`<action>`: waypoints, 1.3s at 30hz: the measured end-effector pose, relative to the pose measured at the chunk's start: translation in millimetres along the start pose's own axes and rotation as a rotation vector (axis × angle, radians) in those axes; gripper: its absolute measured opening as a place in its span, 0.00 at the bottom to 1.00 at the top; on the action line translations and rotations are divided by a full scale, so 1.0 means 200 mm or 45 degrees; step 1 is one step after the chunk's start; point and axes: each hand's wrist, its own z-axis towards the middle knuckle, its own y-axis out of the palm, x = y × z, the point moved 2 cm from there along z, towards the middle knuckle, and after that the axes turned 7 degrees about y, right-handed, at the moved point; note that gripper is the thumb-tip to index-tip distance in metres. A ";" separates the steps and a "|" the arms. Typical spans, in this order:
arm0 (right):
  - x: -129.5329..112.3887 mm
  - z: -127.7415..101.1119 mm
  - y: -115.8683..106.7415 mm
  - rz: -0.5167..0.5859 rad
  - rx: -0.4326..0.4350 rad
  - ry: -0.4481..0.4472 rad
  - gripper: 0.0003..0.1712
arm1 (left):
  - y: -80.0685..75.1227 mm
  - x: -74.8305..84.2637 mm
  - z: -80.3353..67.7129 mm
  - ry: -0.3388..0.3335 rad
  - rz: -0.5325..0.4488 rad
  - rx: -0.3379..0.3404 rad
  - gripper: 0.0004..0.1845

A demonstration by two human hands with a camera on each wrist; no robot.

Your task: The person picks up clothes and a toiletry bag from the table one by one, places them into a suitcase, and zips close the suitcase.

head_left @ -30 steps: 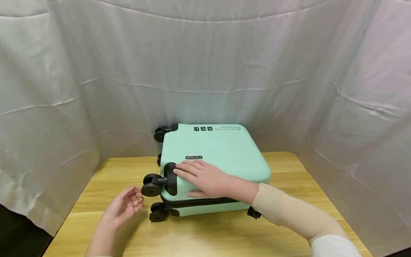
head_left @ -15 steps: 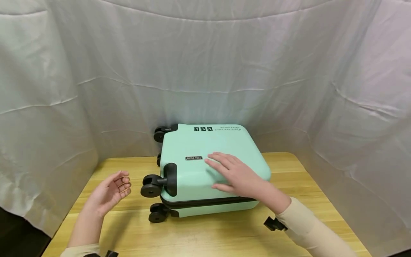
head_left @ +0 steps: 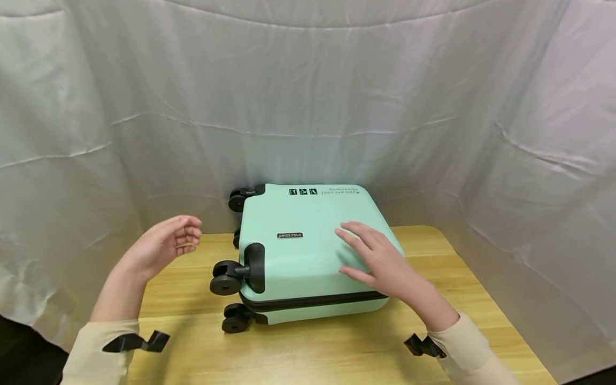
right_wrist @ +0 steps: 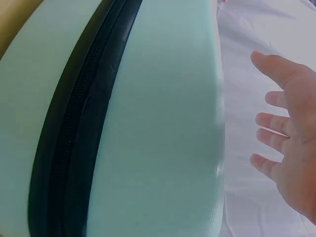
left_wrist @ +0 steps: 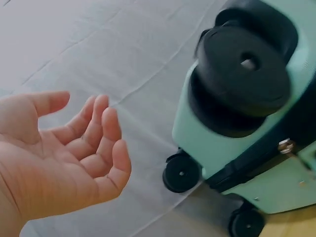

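Observation:
A mint-green suitcase (head_left: 308,214) lies flat on the wooden table, its black wheels (head_left: 226,278) pointing left. A small dark "SWISS POLO" label (head_left: 290,235) sits on its upper face. My left hand (head_left: 161,246) is raised to the left of the wheels, fingers loosely bent, holding nothing; the left wrist view shows the palm apart from the nearest wheel (left_wrist: 242,74). Over the right part of the suitcase hovers my right hand (head_left: 380,262), fingers spread and empty. In the right wrist view, a gap shows between that hand (right_wrist: 291,128) and the shell, whose black zipper (right_wrist: 79,113) runs along the side.
Pale grey cloth (head_left: 308,107) hangs behind the table and on both sides. The suitcase's far edge lies close to the back cloth. Table surface (head_left: 308,353) shows in front of the suitcase and at both sides. Black straps (head_left: 423,346) stick out at the wrists.
My right hand has lifted off the suitcase near the wheel corner and moved right. My left hand has drawn away from the wheel, left and upward. The suitcase stays in place.

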 end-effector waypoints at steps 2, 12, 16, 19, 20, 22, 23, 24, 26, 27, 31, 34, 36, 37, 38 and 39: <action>0.01 -0.03 -0.01 0.006 0.030 0.032 0.38 | -0.01 0.02 0.05 0.007 0.093 -0.003 0.16; 0.04 -0.18 -0.03 0.034 0.195 0.127 0.39 | -0.05 0.05 0.26 -0.070 0.874 0.082 0.24; 0.04 -0.24 -0.02 0.024 0.256 0.160 0.37 | -0.04 0.04 0.33 -0.114 1.023 0.001 0.29; 0.03 -0.29 -0.01 0.004 0.260 0.218 0.37 | -0.03 0.02 0.39 -0.146 1.169 -0.068 0.34; 0.03 -0.31 0.00 -0.003 0.257 0.241 0.38 | -0.02 0.01 0.41 -0.162 1.221 -0.087 0.35; 0.02 -0.35 0.02 -0.019 0.250 0.278 0.39 | -0.01 -0.01 0.45 -0.183 1.302 -0.134 0.37; 0.02 -0.37 0.03 -0.025 0.244 0.296 0.39 | -0.01 -0.02 0.47 -0.191 1.328 -0.158 0.39; 0.01 -0.39 0.04 -0.028 0.242 0.310 0.40 | -0.01 -0.03 0.49 -0.196 1.343 -0.182 0.39; 0.00 -0.42 0.06 -0.041 0.244 0.335 0.40 | 0.00 -0.06 0.52 -0.200 1.362 -0.226 0.40; -0.01 -0.43 0.08 -0.045 0.243 0.351 0.40 | 0.01 -0.07 0.53 -0.201 1.370 -0.245 0.41; -0.06 -0.48 0.13 -0.064 0.243 0.435 0.42 | 0.03 -0.11 0.56 -0.230 1.397 -0.317 0.44; -0.10 -0.50 0.17 -0.072 0.274 0.509 0.42 | 0.04 -0.13 0.57 -0.267 1.416 -0.353 0.46; -0.12 -0.51 0.19 -0.075 0.320 0.541 0.42 | 0.04 -0.14 0.57 -0.286 1.423 -0.360 0.47; -0.14 -0.51 0.20 -0.080 0.339 0.560 0.42 | 0.04 -0.14 0.57 -0.291 1.425 -0.362 0.47; -0.15 -0.51 0.22 -0.089 0.352 0.581 0.43 | 0.04 -0.15 0.57 -0.293 1.430 -0.362 0.47; -0.16 -0.51 0.22 -0.097 0.360 0.599 0.43 | 0.05 -0.15 0.57 -0.294 1.427 -0.360 0.48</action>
